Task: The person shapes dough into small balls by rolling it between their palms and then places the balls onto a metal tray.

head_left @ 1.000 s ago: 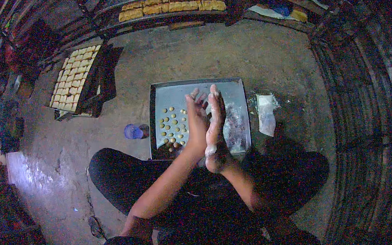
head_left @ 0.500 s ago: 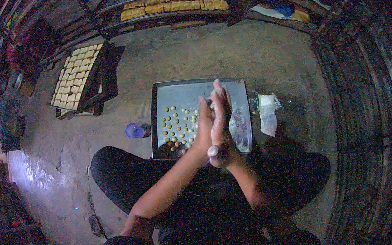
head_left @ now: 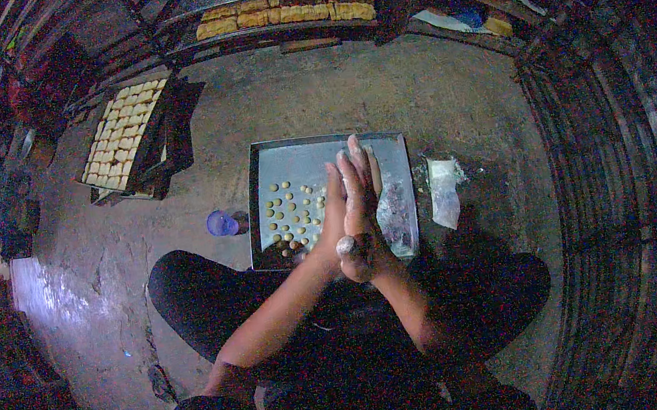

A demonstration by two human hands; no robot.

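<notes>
"What does the head view show?"

"My left fingers (head_left: 332, 188) and right fingers (head_left: 352, 182) are straight, palms together, perhaps for even pressure, pointing away from me; whether they grip anything between, I can't tell."

"And the dough balls (head_left: 291, 206)?"

"Left of my fingers, on the tray (head_left: 299, 156), mostly spaced apart, probably against sticking. They're round, so no long axis; the tray's runs crosswise beneath my fingers. White powder (head_left: 397, 214) lies right of them, likely for easy reach."

Small, pale round pieces (head_left: 291, 206) lie loosely spaced across the near left of a shallow rectangular metal tray (head_left: 300, 160).
</notes>
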